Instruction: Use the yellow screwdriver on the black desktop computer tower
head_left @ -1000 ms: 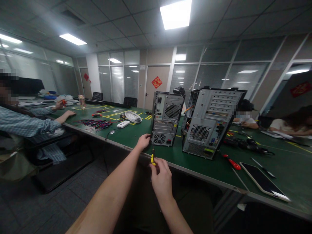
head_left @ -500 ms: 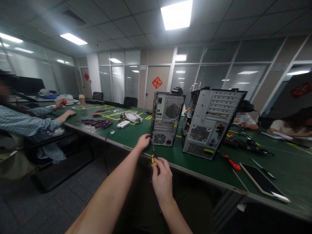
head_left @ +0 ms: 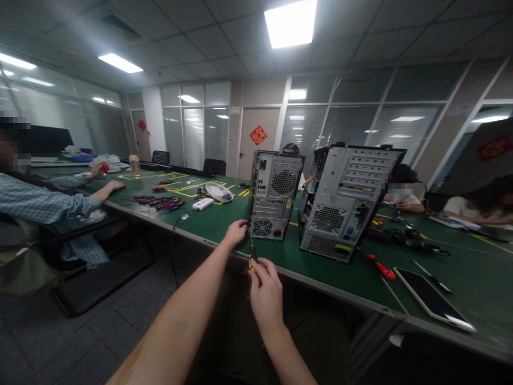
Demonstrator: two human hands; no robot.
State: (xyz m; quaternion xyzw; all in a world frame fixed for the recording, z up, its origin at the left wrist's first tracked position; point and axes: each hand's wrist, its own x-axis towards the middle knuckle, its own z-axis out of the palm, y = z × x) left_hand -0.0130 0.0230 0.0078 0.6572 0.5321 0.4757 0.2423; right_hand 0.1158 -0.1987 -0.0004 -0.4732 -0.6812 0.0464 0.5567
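My right hand [head_left: 266, 283] is closed around the handle of a yellow and black screwdriver [head_left: 252, 262]. The shaft points up at the lower left corner of a computer tower [head_left: 276, 195], which stands upright with its back panel facing me. Whether the tip sits in a screw is too small to tell. My left hand [head_left: 236, 233] rests against the lower left side of that tower, fingers stretched toward it and apart, partly out of sight. Right of it stands a second, larger computer tower [head_left: 340, 206], its left side uncovered and wires showing.
On the green table [head_left: 280, 256] at right lie a red-handled screwdriver [head_left: 381, 267], a phone [head_left: 433, 299], a thin pointed tool [head_left: 433, 277] and black cables [head_left: 412, 241]. Left are bundled wires [head_left: 156, 203], a white box [head_left: 203, 204] and a round white part [head_left: 218, 191]. Co-workers sit at both sides.
The screwdriver handle has turned slightly in my right hand, showing less yellow. My left hand and both towers have stayed in place.
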